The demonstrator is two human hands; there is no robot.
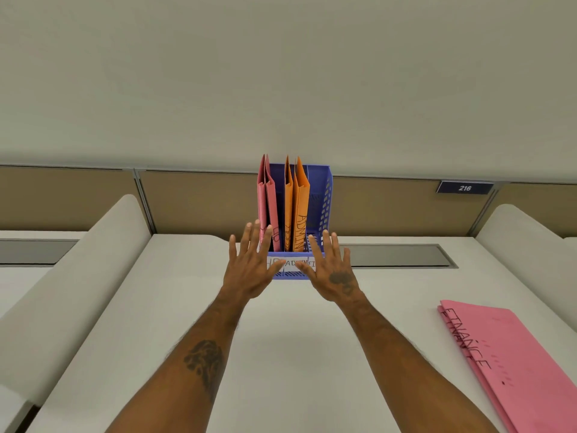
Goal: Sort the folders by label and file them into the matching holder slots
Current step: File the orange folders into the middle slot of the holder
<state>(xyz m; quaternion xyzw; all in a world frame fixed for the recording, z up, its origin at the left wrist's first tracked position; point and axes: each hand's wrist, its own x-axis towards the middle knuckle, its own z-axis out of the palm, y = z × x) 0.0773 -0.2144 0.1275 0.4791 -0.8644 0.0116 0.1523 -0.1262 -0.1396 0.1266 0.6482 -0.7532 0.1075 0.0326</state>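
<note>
So left hand [249, 271] and right hand [333, 275] are spread wide, gripping nothing, thumbs just in front of the blue holder [326, 201].

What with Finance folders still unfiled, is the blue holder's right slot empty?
Empty: blue plastic holder's right slot shows only its bare perforated wall.

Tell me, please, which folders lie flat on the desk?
The pink FINANCE folders at right; the other pink folders and orange ADMIN folders stand in the blue holder.

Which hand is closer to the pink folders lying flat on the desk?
Right. The right hand is in front of the blue holder, left of the flat pink folders; the left hand is even farther left.
</note>
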